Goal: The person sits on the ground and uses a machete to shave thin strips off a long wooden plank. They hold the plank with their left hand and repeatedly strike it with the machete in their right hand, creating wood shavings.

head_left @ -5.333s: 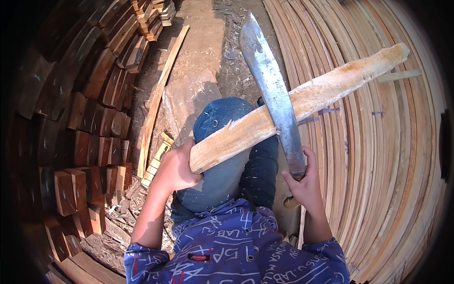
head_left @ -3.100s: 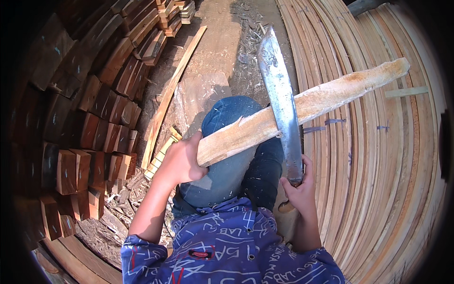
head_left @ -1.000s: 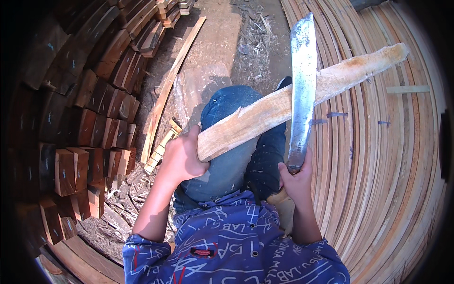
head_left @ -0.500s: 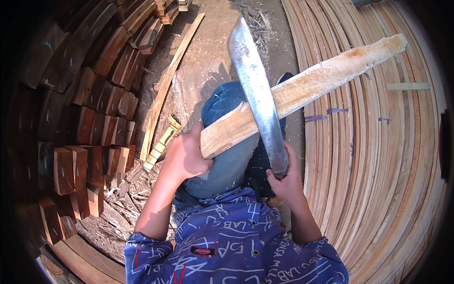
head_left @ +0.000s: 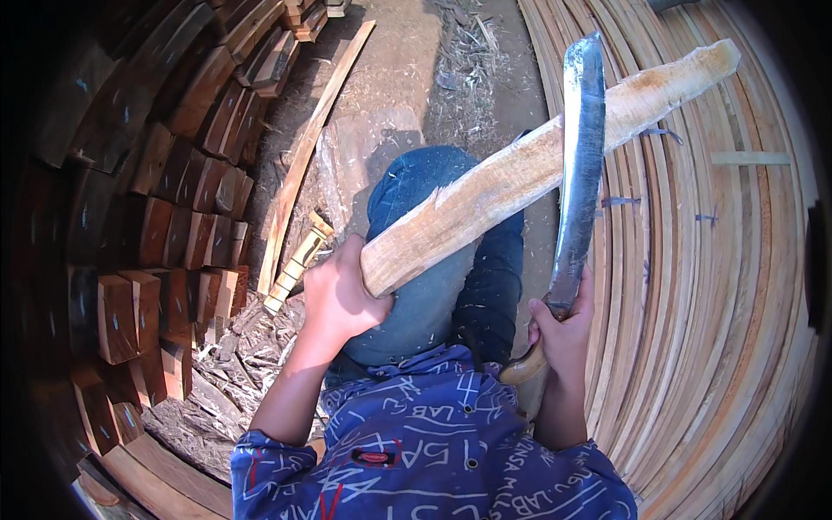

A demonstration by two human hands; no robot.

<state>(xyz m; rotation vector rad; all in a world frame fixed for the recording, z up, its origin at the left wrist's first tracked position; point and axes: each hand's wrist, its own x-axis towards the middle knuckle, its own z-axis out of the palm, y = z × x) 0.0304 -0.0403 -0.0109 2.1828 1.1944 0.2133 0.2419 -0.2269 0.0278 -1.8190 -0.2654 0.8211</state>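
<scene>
My left hand (head_left: 341,286) is closed round the near end of a pale wooden board (head_left: 485,201), which slants up to the far right above my bent knee. A small splinter stands up from the board's upper edge. In my right hand (head_left: 562,325) is a machete (head_left: 582,156), gripped by its curved wooden handle (head_left: 524,364). Its broad, shiny blade points up and away, crossing in front of the board's right part. Whether the blade touches the board I cannot tell.
Stacked dark timber blocks (head_left: 160,303) rise on my left. Long planks (head_left: 676,347) lie side by side on my right. A yellowish sheath-like piece (head_left: 297,264) and a thin wooden strip (head_left: 316,147) lie on the ground left of my knee, near wood chips (head_left: 247,355).
The machete has moved right along the board and turned more upright, and its handle now shows. My right hand has shifted slightly right. The board's far end has risen slightly.
</scene>
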